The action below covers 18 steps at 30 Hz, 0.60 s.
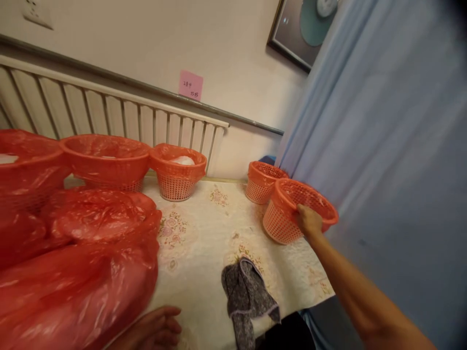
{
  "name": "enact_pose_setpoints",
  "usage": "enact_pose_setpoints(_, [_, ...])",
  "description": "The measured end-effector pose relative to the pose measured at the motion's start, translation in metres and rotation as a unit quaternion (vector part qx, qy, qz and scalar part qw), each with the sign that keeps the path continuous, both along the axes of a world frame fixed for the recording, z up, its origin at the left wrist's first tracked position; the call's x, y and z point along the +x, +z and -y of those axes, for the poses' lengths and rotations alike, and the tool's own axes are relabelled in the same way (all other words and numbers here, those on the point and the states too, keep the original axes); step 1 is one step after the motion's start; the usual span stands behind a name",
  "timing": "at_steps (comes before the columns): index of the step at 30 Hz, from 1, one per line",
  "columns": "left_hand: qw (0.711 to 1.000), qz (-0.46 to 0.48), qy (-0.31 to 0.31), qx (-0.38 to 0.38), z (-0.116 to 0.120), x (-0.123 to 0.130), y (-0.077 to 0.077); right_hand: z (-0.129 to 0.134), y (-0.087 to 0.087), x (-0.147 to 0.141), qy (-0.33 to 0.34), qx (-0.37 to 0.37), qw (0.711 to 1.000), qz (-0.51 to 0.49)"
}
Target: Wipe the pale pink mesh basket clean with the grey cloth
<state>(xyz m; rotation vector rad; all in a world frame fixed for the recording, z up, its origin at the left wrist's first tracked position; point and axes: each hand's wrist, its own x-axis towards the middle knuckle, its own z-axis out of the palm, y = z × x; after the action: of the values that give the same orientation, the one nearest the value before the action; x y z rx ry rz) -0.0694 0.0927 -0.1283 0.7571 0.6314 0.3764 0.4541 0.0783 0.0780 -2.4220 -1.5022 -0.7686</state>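
Note:
My right hand [309, 221] grips the near rim of an orange perforated basket [282, 221], which tilts at the table's right edge beside the curtain. Just behind it stands a smaller orange basket [260, 187]. My left hand [156, 330] is at the bottom of the view, low beside a large red plastic bag [91, 287], fingers apart and holding nothing. Between my hands a crumpled dark grey cloth [250, 291] with a light purple trim lies on the flowered tablecloth [204, 272].
Along the wall on the left stand several baskets lined with red plastic, among them a small one [177, 177] with something white inside. Behind them runs a radiator [120, 114]. A blue curtain [383, 146] hangs at the right. A pink note [190, 85] is on the wall.

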Motion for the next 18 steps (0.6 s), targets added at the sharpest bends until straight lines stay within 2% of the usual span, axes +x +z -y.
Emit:
enact_pose_setpoints(3, [0.998, -0.043, 0.022, 0.038, 0.005, 0.012, 0.003, 0.001, 0.01, -0.035, 0.051, 0.007, 0.999, 0.016])
enact_pose_setpoints(5, [0.993, -0.075, 0.045, 0.076, 0.008, 0.023, 0.013, 0.005, 0.016, -0.067, 0.109, 0.019, 0.993, 0.037])
enact_pose_setpoints(7, [0.986, -0.073, 0.101, 0.11, 0.012, 0.033, 0.035, 0.013, 0.019, -0.103, 0.178, 0.036, 0.982, 0.058])
enact_pose_setpoints(9, [0.98, -0.031, 0.155, 0.119, 0.017, 0.041, 0.066, 0.025, 0.018, -0.139, 0.242, 0.045, 0.967, 0.065])
enact_pose_setpoints(11, [0.972, 0.01, 0.192, 0.136, 0.024, 0.046, 0.098, 0.037, 0.014, -0.173, 0.3, 0.039, 0.951, 0.056])
enact_pose_setpoints(13, [0.962, 0.037, 0.229, 0.146, 0.032, 0.047, 0.123, 0.05, 0.006, -0.203, 0.35, 0.026, 0.936, 0.037])
enact_pose_setpoints(15, [0.951, 0.061, 0.276, 0.126, 0.04, 0.045, 0.137, 0.063, -0.001, -0.228, 0.392, 0.009, 0.92, 0.018])
enact_pose_setpoints(18, [0.935, 0.095, 0.337, 0.061, 0.053, 0.037, 0.143, 0.08, -0.01, -0.255, 0.439, -0.021, 0.898, 0.0])
